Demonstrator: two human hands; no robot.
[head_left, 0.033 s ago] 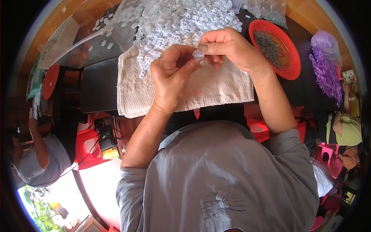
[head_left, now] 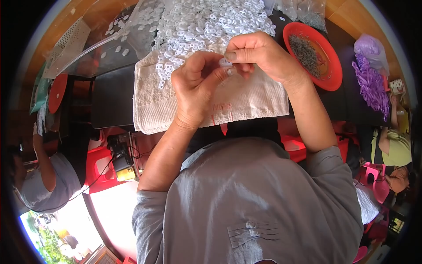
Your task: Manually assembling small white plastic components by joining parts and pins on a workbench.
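Note:
My left hand (head_left: 193, 83) pinches a small white oval plastic piece with holes (head_left: 226, 62) between thumb and finger. Up against that piece, the thumb and forefinger of my right hand (head_left: 259, 55) are closed together; whatever is between them is too small or hidden to name. Both hands are above a folded cream towel (head_left: 167, 110) on the dark table. A large heap of similar white pieces (head_left: 211, 22) spreads over the towel's far side and beyond it.
A red plate (head_left: 336, 72) right of my hands holds many thin grey bits (head_left: 303, 55). Purple strips (head_left: 369, 83) lie at the table's right end. Clear plastic sheeting (head_left: 96, 48) with loose white pieces is at the left. Other people (head_left: 46, 180) sit at both sides.

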